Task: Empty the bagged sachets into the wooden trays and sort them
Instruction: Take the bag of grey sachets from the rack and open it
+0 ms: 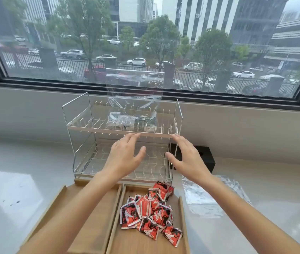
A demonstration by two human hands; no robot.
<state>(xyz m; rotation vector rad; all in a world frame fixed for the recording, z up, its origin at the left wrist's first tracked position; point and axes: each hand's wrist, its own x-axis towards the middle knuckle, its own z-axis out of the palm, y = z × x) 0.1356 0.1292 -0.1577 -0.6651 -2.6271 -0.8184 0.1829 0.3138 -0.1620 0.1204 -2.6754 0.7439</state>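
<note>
Both hands reach toward the wire rack (83,125), the left hand (125,156) and right hand (185,158) with fingers spread and holding nothing, apparently going for the clear bag of dark sachets (132,114) standing on its upper shelf. Red sachets (151,209) already lie heaped in the right wooden tray (127,239); the left wooden tray (98,217) sits bare, probably awaiting the dark ones.

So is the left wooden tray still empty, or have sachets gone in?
Empty, as far as visible: the left wooden tray shows bare wood, though the left forearm hides part of it. The red sachets all lie in the right tray.
</note>
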